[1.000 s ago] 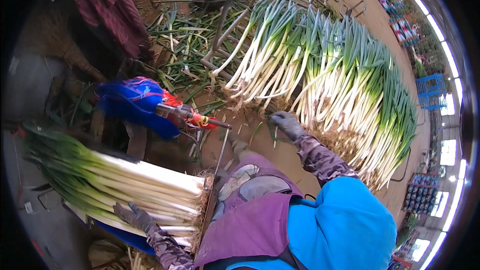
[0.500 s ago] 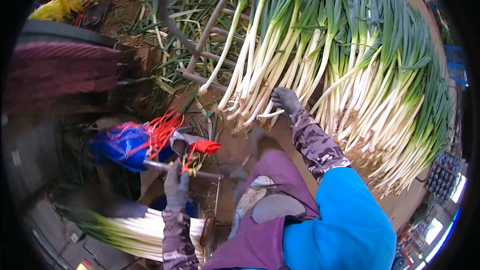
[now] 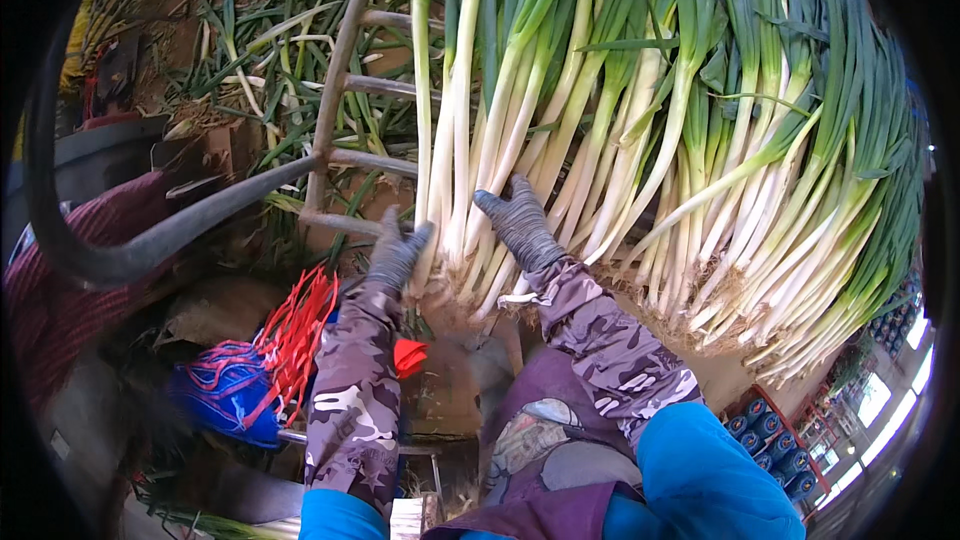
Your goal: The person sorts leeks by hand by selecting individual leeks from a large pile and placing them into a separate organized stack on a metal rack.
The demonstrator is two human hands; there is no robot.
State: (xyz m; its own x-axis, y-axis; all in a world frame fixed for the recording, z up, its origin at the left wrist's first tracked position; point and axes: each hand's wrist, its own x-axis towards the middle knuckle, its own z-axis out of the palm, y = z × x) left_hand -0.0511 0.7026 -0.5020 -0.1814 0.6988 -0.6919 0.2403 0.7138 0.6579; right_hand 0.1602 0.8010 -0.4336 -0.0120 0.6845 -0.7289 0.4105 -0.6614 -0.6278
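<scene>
Long green onions, with white stalks, green tops and dirty roots, lie side by side in a broad row. At the row's left end my left hand, in a grey glove, rests against the outermost stalks with thumb and fingers apart. My right hand, gloved too, reaches in among the stalks a little to the right. Its thumb and forefinger are spread, and several stalks stand between my two hands. The undersides of the fingers are partly hidden.
A metal rack with rungs and a curved bar supports the row. Red strips hang over a blue bundle at lower left. Cut onion leaves litter the ground beyond. Blue cylinders in a crate stand at right.
My left hand has left the red and yellow ties and moved up to the onions. My right hand has shifted slightly left. The view has moved too.
</scene>
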